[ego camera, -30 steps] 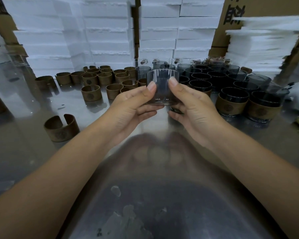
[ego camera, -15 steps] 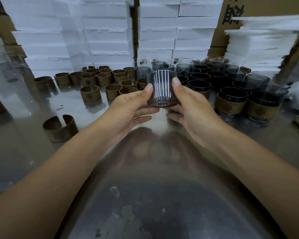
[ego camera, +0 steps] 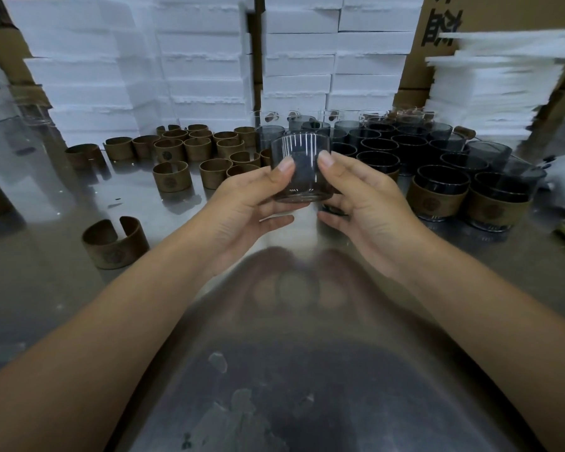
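A smoky grey glass cup (ego camera: 302, 151) is held upright above the shiny metal table (ego camera: 307, 337), between both hands. My left hand (ego camera: 245, 207) grips its left side, thumb on the near wall and fingers curled underneath. My right hand (ego camera: 366, 203) grips the right side the same way. The cup has no brown sleeve on it.
Several brown open sleeve bands (ego camera: 172, 176) stand at the back left, and one sleeve band (ego camera: 115, 243) lies nearer on the left. Several dark glass cups (ego camera: 402, 148) crowd the back right, two cups with sleeves (ego camera: 437, 197) in front. White foam boxes (ego camera: 209, 60) are stacked behind.
The cup has turned a little between my hands and its light reflections have shifted. Both hands stay in nearly the same place.
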A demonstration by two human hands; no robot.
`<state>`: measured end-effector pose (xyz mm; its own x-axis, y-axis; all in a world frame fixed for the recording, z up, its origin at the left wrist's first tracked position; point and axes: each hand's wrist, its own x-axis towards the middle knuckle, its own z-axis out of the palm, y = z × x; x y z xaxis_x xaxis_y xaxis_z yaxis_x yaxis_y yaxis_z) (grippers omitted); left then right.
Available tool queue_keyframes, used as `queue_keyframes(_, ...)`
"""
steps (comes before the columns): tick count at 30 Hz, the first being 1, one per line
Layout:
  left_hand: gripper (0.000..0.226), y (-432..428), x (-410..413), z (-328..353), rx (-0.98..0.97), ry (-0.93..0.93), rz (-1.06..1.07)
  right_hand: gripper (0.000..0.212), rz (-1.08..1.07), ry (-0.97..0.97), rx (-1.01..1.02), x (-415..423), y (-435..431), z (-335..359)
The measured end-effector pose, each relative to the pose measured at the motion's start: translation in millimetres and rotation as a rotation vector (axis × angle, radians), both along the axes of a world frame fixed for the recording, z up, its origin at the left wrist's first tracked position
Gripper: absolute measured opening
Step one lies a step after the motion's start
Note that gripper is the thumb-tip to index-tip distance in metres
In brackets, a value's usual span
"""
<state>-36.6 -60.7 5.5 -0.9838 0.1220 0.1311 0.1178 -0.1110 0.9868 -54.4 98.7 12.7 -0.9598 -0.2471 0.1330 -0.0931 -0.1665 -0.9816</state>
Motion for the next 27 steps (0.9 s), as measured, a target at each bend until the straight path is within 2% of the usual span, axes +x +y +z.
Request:
queue_keyframes(3, 0.039, -0.6, -0.3, 1.0, 0.058, -0.031, -0.013, 0.033, 0.045, -0.022, -0.025, -2.0, 1.6, 0.5)
queue_keyframes(5, 0.040, -0.6, -0.3, 1.3, 0.071, -0.039, -0.015, 0.026, 0.043, -0.027, -0.030, -3.0, 1.7, 0.3)
queue_keyframes(11, 0.051, 0.7, -1.2, 0.4, 0.005, -0.004, -0.003, 0.039, 0.038, 0.010, 0.035, -1.5, -1.5, -0.7)
queue_keyframes(16, 0.069, -0.2, -2.0, 0.2, -0.076, 0.005, -0.027, 0.036, 0.035, -0.038, 0.013, -1.8, -2.6, -0.9)
queue_keyframes(19, 0.067, -0.3, -1.9, -3.4, -0.143, -0.002, -0.009, 0.035, 0.046, -0.149, -0.076, -3.1, -0.7, 0.8)
queue_keyframes(22, 0.061, -0.7, -2.1, -6.1, -0.129, -0.028, 0.014, 0.040, 0.085, -0.209, -0.090, -3.1, -0.4, -0.9)
queue_keyframes(27, 0.050, -0.8, -3.8, -2.9, -0.075, -0.075, 0.056, 0.040, 0.067, -0.066, 0.104, -3.8, -2.8, -3.8)
